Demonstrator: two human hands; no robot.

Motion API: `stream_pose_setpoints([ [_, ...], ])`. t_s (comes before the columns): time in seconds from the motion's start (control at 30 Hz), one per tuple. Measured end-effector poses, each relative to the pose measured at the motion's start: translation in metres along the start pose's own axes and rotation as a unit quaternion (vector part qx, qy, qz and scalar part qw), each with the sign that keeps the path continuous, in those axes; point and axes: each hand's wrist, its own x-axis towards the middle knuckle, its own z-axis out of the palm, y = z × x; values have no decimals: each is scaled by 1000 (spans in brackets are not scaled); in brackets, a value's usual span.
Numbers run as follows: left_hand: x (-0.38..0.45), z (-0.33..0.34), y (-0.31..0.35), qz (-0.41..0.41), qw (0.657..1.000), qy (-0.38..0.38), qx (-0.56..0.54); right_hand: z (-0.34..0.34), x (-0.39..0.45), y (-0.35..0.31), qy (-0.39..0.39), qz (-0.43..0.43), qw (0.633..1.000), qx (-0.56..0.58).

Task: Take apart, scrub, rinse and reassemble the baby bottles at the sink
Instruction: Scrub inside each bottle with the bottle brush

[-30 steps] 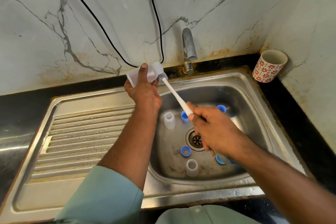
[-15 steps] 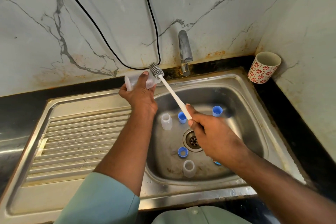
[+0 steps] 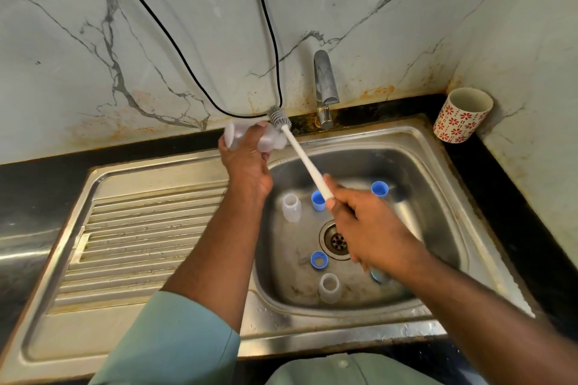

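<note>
1. Fingers: my left hand (image 3: 247, 162) grips bottle (image 3: 250, 137) sideways, mouth toward brush for scrubbing.
2. My right hand (image 3: 369, 228) clenches brush (image 3: 305, 159) handle; bristles just outside the mouth.
3. Below both, sink (image 3: 438, 166) holds loose bottles and blue rings, awaiting cleaning.

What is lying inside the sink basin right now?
In the sink basin: two clear bottles, three blue rings and the drain. The right hand covers most of another blue piece.
</note>
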Motion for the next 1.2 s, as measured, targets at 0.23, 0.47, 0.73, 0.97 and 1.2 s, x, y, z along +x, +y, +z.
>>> stream_pose_setpoints([
  [0.23,11,-10,10,-61,997,-17,33,-8,-20,17,-49,-51,995,69],
  [0.47,7,-12,7,-78,988,-104,89,2,-7,27,-14,-61,996,67],
  [0.73,-7,-4,4,-29,993,-60,97,12,11,21,7,-77,994,74],
  [0.97,-10,-14,0,-12,983,-66,170,13,15,22,6,-71,994,79],
  [1.2,-3,-9,12,38,982,-53,175,14,2,19,-24,-72,991,107],
])
